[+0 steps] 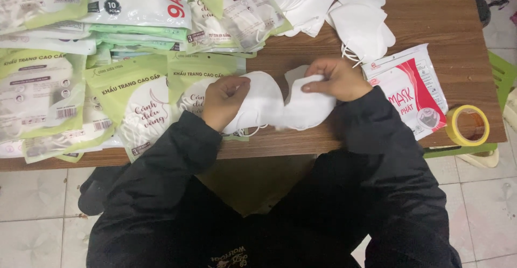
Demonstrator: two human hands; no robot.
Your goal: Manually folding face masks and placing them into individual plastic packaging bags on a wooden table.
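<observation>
Left hand (pixel 223 100) closed on one white mask (pixel 262 104), right hand (pixel 338 79) pinching the top of a second white mask (pixel 307 109) — both grips shut, the pair held edge to edge just above the bench (pixel 458 20) near its front edge. Packaged masks (pixel 129 93) stacked left, loose masks (pixel 362 28) behind, tape roll (pixel 467 125) right — presumably within reach.

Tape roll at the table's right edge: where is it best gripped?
Judging by its pose, take the yellow tape roll by its outer rim, from above. It lies flat with the open core up, clear of the red-and-white packet, so fingers can pinch across the ring.
</observation>
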